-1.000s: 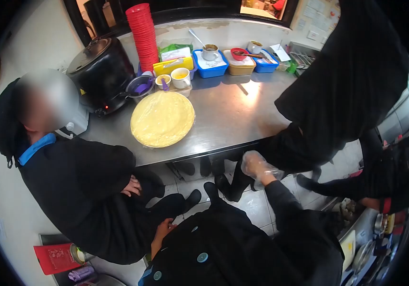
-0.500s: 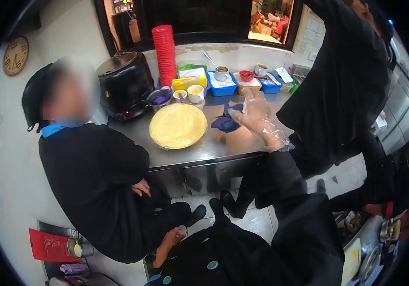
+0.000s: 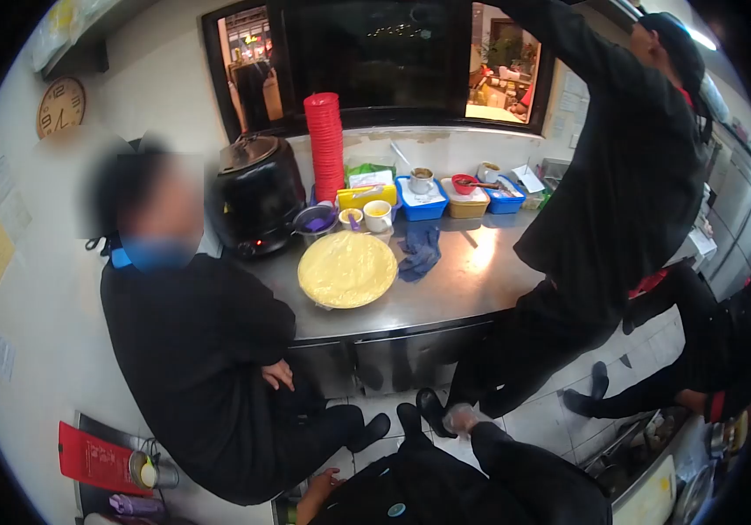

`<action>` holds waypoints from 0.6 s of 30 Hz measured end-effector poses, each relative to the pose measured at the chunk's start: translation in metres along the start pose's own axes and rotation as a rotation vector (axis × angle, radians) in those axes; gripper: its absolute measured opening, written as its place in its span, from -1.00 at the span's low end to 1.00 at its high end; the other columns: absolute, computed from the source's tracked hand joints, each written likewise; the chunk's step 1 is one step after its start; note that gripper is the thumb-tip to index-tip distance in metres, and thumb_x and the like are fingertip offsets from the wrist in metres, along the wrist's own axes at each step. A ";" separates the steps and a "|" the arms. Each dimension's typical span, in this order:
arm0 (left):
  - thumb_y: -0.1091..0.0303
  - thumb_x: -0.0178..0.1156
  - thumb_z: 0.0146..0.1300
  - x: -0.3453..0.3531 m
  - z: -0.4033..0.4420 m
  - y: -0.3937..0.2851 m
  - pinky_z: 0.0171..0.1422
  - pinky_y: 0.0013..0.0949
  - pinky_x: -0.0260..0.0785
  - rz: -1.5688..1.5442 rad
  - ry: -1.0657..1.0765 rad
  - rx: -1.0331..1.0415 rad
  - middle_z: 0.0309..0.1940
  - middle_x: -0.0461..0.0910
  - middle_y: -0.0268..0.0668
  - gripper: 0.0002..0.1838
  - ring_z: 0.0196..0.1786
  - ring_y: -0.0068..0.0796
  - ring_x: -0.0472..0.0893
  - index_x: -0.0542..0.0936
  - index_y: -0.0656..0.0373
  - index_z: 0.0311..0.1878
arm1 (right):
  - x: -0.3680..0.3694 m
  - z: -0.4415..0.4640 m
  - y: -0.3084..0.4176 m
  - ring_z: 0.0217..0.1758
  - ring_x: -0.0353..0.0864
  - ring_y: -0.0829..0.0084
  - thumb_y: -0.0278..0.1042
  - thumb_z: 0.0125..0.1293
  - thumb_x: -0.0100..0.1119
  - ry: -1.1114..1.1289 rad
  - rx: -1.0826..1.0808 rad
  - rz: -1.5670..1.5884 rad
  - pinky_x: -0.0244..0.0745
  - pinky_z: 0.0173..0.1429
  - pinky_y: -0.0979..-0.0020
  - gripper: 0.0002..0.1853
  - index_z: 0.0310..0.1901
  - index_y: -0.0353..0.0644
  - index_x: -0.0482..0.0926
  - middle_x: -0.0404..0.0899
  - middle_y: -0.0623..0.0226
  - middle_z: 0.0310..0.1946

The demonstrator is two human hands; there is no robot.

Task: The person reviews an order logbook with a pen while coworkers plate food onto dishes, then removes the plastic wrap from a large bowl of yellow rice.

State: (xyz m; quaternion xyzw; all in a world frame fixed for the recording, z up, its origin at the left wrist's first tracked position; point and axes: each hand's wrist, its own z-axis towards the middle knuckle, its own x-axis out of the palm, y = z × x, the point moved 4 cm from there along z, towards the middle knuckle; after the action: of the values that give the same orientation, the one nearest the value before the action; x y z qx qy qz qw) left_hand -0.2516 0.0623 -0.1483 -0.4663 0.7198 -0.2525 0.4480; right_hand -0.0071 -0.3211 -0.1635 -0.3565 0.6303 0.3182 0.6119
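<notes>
My right hand, in a loose clear plastic glove, is low in front of the table, above the floor tiles. The glove's crumpled plastic and blur hide how its fingers lie. Down by my dark clothing, my left hand is bare with its fingers curled; whatever they may hold is hidden. A crumpled dark blue cloth lies on the steel table, untouched by my hands. Left of it is a large round pale yellow item under clear film.
Behind are a black cooker, stacked red bowls, cups and lidded tubs. One person in black sits left; another stands right, arm raised. Legs and shoes reach below the table.
The view has tilted up. My right hand rose over the table with the blue cloth at its fingers, then came back down. The cloth now lies on the table. The person at right shows more fully.
</notes>
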 end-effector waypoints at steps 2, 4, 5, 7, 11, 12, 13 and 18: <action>0.05 0.30 0.08 0.000 0.007 -0.030 -0.17 -0.26 0.44 0.163 0.056 0.095 -0.39 0.62 -0.16 -0.49 -0.29 -0.23 0.62 0.48 0.12 0.03 | 0.111 -0.084 -0.019 -0.21 0.57 0.20 -0.24 0.10 0.02 0.581 0.219 0.963 0.44 -0.14 0.23 -0.79 -0.41 -0.10 0.63 0.59 0.09 -0.33; 0.04 0.29 0.08 0.005 0.016 -0.053 -0.18 -0.25 0.44 0.329 0.116 0.189 -0.40 0.62 -0.16 -0.48 -0.30 -0.23 0.62 0.47 0.12 0.03 | 0.021 -0.118 0.028 -0.30 0.60 0.19 -0.25 0.11 0.00 0.583 0.095 0.357 0.47 -0.25 0.22 -0.79 -0.39 -0.12 0.62 0.60 0.18 -0.38; 0.01 0.29 0.08 0.010 0.023 -0.057 -0.17 -0.24 0.44 0.307 0.168 0.232 -0.40 0.62 -0.16 -0.47 -0.29 -0.21 0.62 0.47 0.13 0.03 | 0.032 -0.141 0.035 -0.32 0.60 0.18 -0.26 0.10 0.01 0.565 -0.018 0.320 0.46 -0.27 0.22 -0.80 -0.42 -0.12 0.61 0.59 0.18 -0.41; -0.01 0.28 0.08 0.024 0.049 -0.066 -0.16 -0.23 0.44 0.287 0.229 0.297 -0.40 0.62 -0.15 -0.46 -0.28 -0.18 0.62 0.47 0.14 0.03 | -0.011 -0.168 0.049 -0.32 0.60 0.17 -0.24 0.08 0.04 0.682 0.259 0.424 0.46 -0.25 0.22 -0.81 -0.43 -0.11 0.61 0.59 0.16 -0.43; -0.06 0.23 0.09 0.053 0.069 -0.097 -0.02 -0.20 0.42 0.519 0.466 0.253 -0.28 0.61 -0.06 -0.43 -0.10 -0.08 0.59 0.46 0.14 0.06 | 0.056 -0.224 0.042 -0.39 0.59 0.18 -0.31 0.01 0.09 0.060 0.213 1.686 0.46 -0.31 0.27 -0.85 -0.40 -0.09 0.62 0.60 0.17 -0.43; -0.04 0.22 0.10 0.057 0.072 -0.108 0.01 -0.19 0.40 0.538 0.446 0.338 -0.25 0.60 -0.04 -0.43 -0.08 -0.07 0.57 0.45 0.14 0.08 | 0.071 -0.225 0.052 -0.31 0.59 0.16 -0.20 0.05 0.06 0.292 0.515 1.169 0.44 -0.22 0.22 -0.78 -0.38 -0.11 0.63 0.59 0.10 -0.39; -0.03 0.21 0.11 0.062 0.075 -0.117 0.04 -0.18 0.39 0.555 0.429 0.421 -0.22 0.59 -0.03 -0.43 -0.06 -0.07 0.56 0.44 0.13 0.10 | 0.077 -0.228 0.061 -0.23 0.59 0.14 -0.08 0.08 0.03 0.496 0.768 0.622 0.43 -0.14 0.16 -0.69 -0.36 -0.12 0.63 0.59 0.03 -0.34; 0.01 0.19 0.14 0.060 0.069 -0.174 0.05 -0.18 0.38 0.510 0.440 0.362 -0.18 0.58 -0.04 -0.43 -0.04 -0.10 0.55 0.41 0.13 0.15 | 0.012 -0.216 0.088 -0.18 0.58 0.11 -0.08 0.06 0.05 0.355 0.525 0.983 0.43 -0.12 0.21 -0.68 -0.29 -0.12 0.62 0.58 0.00 -0.30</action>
State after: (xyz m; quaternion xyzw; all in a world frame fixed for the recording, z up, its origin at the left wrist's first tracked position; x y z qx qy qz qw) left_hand -0.1229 -0.0640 -0.0695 -0.1202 0.8355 -0.3498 0.4064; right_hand -0.1986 -0.4553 -0.1679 0.0937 0.8723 0.3332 0.3455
